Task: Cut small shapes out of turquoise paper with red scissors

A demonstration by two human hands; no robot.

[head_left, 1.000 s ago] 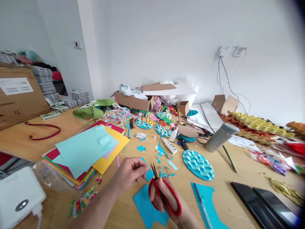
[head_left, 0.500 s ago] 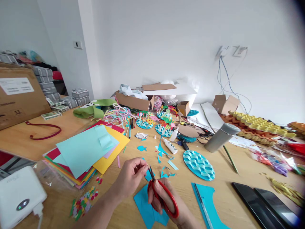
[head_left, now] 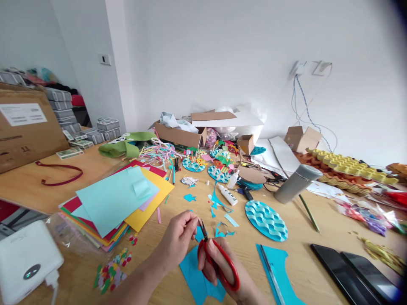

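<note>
My right hand (head_left: 219, 262) grips red-handled scissors (head_left: 233, 271) by the loops, their dark blades pointing up and away. Just left of the blade tips, my left hand (head_left: 179, 233) is closed in a pinch; whatever lies between its fingertips is too small to make out. A piece of blue paper (head_left: 199, 234) shows behind the left fingertips. Below both hands a larger cut sheet of blue paper (head_left: 193, 271) lies on the table. Blue scraps (head_left: 224, 231) and a small blue paper fish (head_left: 190, 198) lie farther off.
Stacked coloured paper (head_left: 111, 203) and paper dots (head_left: 112, 271) lie left, near a white power bank (head_left: 28, 262). Ahead are a glue bottle (head_left: 228, 195) and a wavy blue oval (head_left: 266, 221). A grey tumbler (head_left: 297, 184) and two phones (head_left: 340, 275) are right.
The scissor tips and my left fingertips have barely shifted against each other. The whole view has moved slightly; the things on the table look the same.
</note>
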